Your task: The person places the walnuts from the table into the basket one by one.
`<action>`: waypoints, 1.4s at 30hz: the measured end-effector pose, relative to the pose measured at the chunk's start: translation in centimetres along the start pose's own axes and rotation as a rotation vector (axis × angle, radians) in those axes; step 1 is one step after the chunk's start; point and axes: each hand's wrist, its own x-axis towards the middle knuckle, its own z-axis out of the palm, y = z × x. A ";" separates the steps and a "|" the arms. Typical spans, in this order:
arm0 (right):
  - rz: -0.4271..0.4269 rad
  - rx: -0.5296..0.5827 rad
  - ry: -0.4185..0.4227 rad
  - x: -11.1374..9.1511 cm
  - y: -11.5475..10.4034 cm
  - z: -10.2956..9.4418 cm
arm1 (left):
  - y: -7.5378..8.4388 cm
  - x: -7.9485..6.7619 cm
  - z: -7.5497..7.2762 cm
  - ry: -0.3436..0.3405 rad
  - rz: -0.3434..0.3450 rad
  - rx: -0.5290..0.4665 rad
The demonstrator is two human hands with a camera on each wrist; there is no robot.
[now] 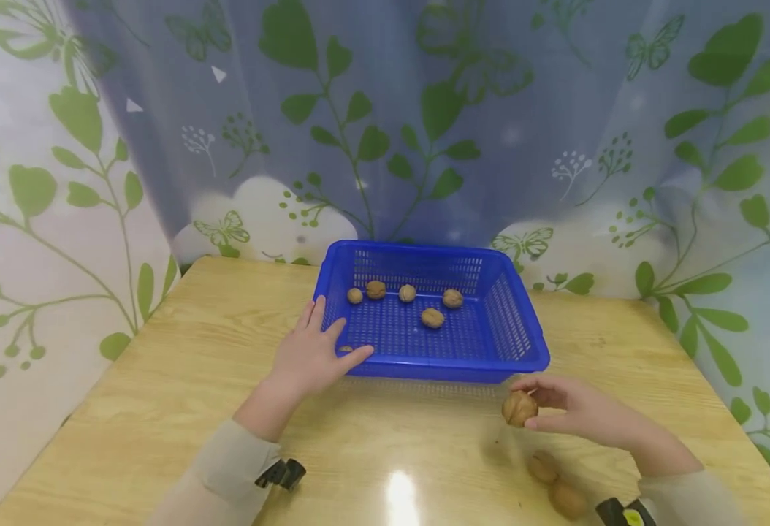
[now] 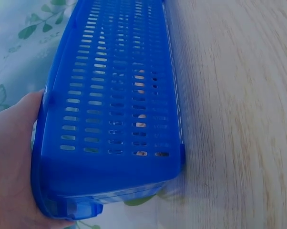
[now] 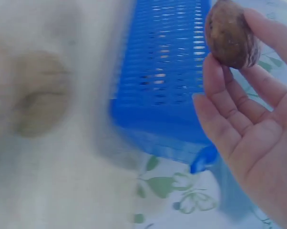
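Observation:
A blue plastic basket (image 1: 424,364) with slotted sides stands on the wooden table, several walnuts scattered over its floor, one of them a walnut (image 1: 432,318) near the middle. My left hand (image 1: 306,358) rests on its front left corner, fingers spread and fairly straight over the rim; in the left wrist view part of the hand (image 2: 12,162) lies against that rim. Just outside the front right corner, my right hand (image 1: 582,413) pinches a walnut (image 1: 519,408) between thumb and fingertips. The right wrist view shows this walnut (image 3: 230,36) held above the table, beside the basket wall.
Two more walnuts lie on the table (image 1: 161,409) below my right hand, the upper walnut (image 1: 544,466) close beside the lower walnut (image 1: 568,500). A curtain (image 1: 385,131) printed with leaves and butterflies hangs behind the table's back edge and along both sides.

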 end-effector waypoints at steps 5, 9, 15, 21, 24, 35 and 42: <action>0.036 0.025 0.063 1.3 -1.7 -2.2 | -0.1 0.1 -0.2 -0.003 0.005 0.003; 0.087 0.093 0.099 3.1 -2.2 -3.4 | -0.3 0.3 -0.4 -0.005 0.001 0.003; 0.137 0.087 0.133 6.4 -2.9 -4.7 | -0.5 0.4 -0.5 -0.021 -0.007 0.012; 0.140 0.062 0.122 9.7 -3.7 -5.9 | -0.7 0.5 -0.7 -0.025 -0.002 0.013; 0.155 0.054 0.116 11.5 -3.9 -6.4 | -0.7 0.4 -0.8 -0.035 -0.008 0.018; 0.160 0.134 0.162 17.1 -2.5 -7.3 | -0.4 0.0 -0.6 -0.039 0.004 0.038; 0.197 0.427 0.218 19.4 -0.9 -7.0 | -0.1 -0.1 -0.5 -0.029 0.011 0.035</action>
